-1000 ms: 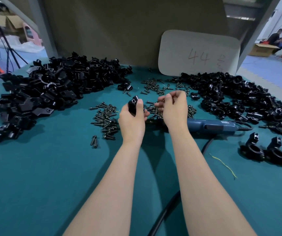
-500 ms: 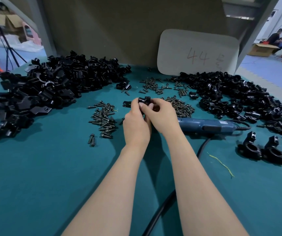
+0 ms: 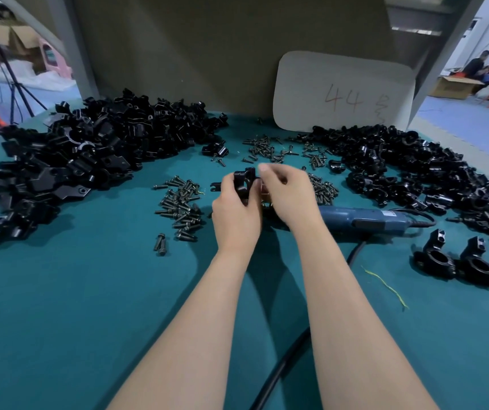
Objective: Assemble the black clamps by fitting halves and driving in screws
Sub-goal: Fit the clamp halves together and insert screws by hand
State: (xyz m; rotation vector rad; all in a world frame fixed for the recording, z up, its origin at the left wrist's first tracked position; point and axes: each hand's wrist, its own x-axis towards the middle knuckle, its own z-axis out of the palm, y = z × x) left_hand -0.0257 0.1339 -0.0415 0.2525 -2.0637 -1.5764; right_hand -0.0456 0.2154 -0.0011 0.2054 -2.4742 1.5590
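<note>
**Step in hand (judged):** fitting together the parts of one black clamp, before any screw was driven.

**Hands:** The left hand gripped the clamp with fingers curled round it, above the green table cover just beyond centre. The right hand met it from 3 o'clock, fingers curled and thumb raised at the clamp's top. This hand was blurred, and whether it pinched a mating half or a screw could not be told. The hands were together, and both forearms reached forward from 6 o'clock with the wrists close.

**Supplies:** One heap of clamp halves lay at 10 o'clock and a second heap at 2 o'clock. Loose screws lay at 9 o'clock of the hands, with more at 12 and 3. The electric screwdriver lay untouched at 4 o'clock of the right hand. Two finished clamps stood farther out at 4 o'clock.

**Next move (judged):** seat the halves flush with their holes aligned and start a screw. The right hand must then come free to take the screwdriver while the left steadies the parts.
</note>
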